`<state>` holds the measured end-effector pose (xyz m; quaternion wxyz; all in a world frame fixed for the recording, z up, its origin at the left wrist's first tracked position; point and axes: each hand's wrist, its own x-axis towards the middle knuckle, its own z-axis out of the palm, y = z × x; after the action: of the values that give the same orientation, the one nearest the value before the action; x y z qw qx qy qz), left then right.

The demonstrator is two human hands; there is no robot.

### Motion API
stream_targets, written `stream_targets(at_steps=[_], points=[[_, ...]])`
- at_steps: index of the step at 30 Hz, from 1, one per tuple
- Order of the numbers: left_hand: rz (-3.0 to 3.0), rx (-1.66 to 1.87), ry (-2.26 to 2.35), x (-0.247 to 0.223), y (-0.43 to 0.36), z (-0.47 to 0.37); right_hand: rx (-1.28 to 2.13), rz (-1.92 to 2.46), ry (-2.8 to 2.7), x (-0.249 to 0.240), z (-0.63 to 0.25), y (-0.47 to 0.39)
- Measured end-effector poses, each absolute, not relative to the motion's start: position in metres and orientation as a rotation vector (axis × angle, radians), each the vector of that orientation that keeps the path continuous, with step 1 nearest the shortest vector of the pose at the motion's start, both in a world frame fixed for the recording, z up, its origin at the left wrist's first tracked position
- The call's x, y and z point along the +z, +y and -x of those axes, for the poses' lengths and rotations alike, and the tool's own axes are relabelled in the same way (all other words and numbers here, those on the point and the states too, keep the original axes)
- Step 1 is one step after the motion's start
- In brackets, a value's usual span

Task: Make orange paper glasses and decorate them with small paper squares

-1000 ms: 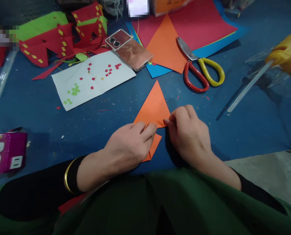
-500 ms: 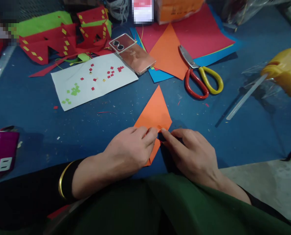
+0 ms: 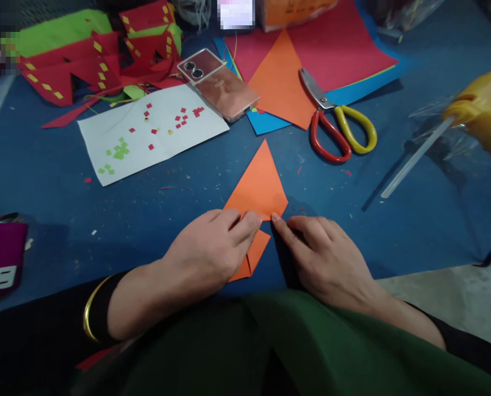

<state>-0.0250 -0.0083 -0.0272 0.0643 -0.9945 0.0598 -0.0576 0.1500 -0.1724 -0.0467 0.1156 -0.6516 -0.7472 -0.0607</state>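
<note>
An orange piece of paper (image 3: 261, 181) lies on the blue table with its pointed corner facing away from me. Its near edge is under the fingers of both hands. My left hand (image 3: 214, 245) is closed, thumb and fingertips pinching that edge and covering its left part. My right hand (image 3: 327, 256) has its fingers curled, with the index fingertip pressing the edge at its right end. Below the left fingers shows a smaller folded orange part (image 3: 257, 254) with a dark slit; whether it joins the larger part is hidden by the left hand.
Scissors (image 3: 321, 104) lie beyond the hands, near an orange sheet (image 3: 276, 82) and a phone (image 3: 222, 85). White paper (image 3: 121, 126) carries small red and green squares. A yellow glue gun (image 3: 476, 110) is at right, red-and-green paper shapes (image 3: 84, 69) at back left, a purple box (image 3: 6, 256) at left.
The left fingertips have slid slightly left along the near edge, showing more of the lower orange part. The right index finger has straightened onto the edge. The view has shifted a little.
</note>
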Motion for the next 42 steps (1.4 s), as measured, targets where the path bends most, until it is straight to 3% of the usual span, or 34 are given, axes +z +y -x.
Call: stream_targets(at_steps=[9, 18, 27, 34, 42], points=[[3.110, -0.164, 0.105, -0.025, -0.005, 0.021, -0.277, 1.886, -2.225, -0.043, -0.145, -0.165], [3.453, -0.829, -0.521, -0.033, 0.004, 0.040, -0.390, 1.858, -2.213, -0.047, -0.145, -0.166], [3.113, -0.381, 0.139, -0.038, -0.004, 0.036, -0.386, 1.851, -2.169, -0.049, -0.142, -0.166], [3.080, -0.181, 0.092, -0.039, -0.010, 0.035, -0.388, 1.883, -2.055, -0.053, -0.143, -0.169], [3.048, -0.289, 0.098, -0.036, -0.011, 0.035, -0.352, 1.818, -2.142, -0.049, -0.132, -0.155]])
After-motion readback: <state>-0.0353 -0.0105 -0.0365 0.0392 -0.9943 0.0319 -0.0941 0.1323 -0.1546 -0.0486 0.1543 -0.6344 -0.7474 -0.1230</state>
